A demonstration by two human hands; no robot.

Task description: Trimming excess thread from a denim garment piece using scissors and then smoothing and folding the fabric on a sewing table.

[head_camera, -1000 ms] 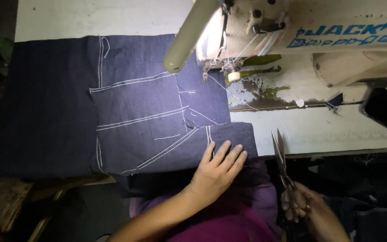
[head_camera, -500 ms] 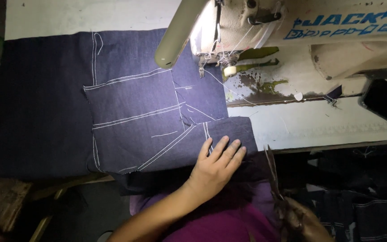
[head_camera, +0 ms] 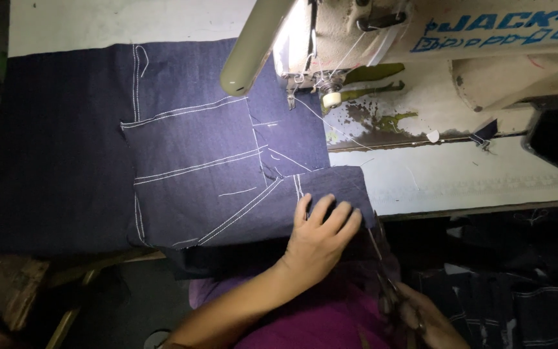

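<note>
The left hand lies flat, fingers spread, on the dark blue denim piece with white stitching at the surface's near edge. The right hand grips thin metal scissors beside it, below the cream sewing machine.

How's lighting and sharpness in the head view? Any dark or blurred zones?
Head view: lamp lights the denim piece and sewing machine well, stitching crisp; left hand sharp; right hand with scissors dim and soft in shadow below the table edge; corners nearly black.
</note>
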